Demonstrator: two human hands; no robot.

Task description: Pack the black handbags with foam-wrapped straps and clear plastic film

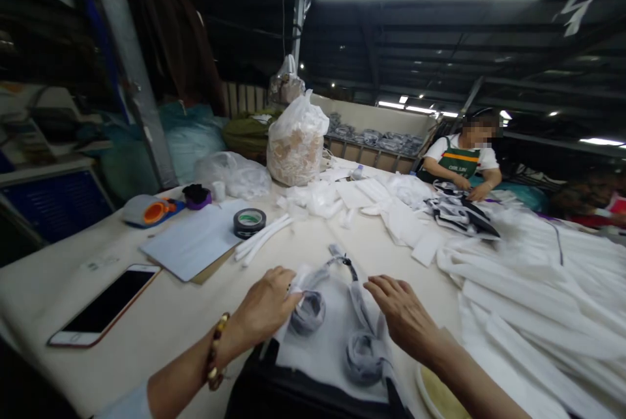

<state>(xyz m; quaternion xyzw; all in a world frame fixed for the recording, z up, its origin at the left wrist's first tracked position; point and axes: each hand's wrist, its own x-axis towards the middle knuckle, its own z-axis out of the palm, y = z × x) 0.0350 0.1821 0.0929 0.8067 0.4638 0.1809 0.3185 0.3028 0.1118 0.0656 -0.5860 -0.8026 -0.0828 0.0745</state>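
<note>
In front of me lies a black fabric item, perhaps a bag (303,388), with a thin white sheet (323,357) over its upper part. Two rolled grey straps in filmy wrapping, the left coil (308,312) and the right coil (362,357), rest on the sheet. Their ends run up to a small dark fastening (346,260). My left hand (271,302), with a beaded bracelet at the wrist, pinches the sheet's left edge beside the left coil. On the other side my right hand (403,315) has its fingers stretched out along the sheet's right edge.
A phone (107,305), a pale board (195,240), black tape (249,222) and white strips (261,240) lie to the left. White sheets (533,295) pile up at right. A stuffed plastic bag (297,139) stands behind. Across the table a person (464,158) handles dark pieces.
</note>
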